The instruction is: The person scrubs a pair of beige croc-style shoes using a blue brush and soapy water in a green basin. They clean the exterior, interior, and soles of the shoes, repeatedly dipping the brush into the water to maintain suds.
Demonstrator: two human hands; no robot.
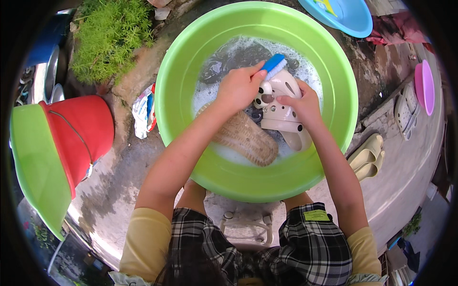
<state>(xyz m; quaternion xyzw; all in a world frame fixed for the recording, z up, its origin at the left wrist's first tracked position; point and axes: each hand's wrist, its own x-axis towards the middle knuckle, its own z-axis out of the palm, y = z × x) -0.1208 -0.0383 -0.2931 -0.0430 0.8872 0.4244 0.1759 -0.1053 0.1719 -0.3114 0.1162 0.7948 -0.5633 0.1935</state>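
Note:
My left hand (240, 87) is closed around a blue scrub brush (274, 64), whose white bristles press against a pale clog (285, 113). My right hand (307, 106) grips that clog by its side, thumb on the upper. A panda-like charm and dark round studs decorate it. Below my left forearm lies a second clog (252, 143), sole up and brownish, partly hidden by the arm. Both clogs are inside a large green basin (339, 90) holding dark, sudsy water (234, 57).
Left of the basin are a white, blue and red packet (144, 112), a red bucket (90, 138) and a green basin on its side (36, 157). On the right lie beige slippers (367, 157) and grey-white clogs (406, 112). A blue basin (350, 21) stands at the upper right.

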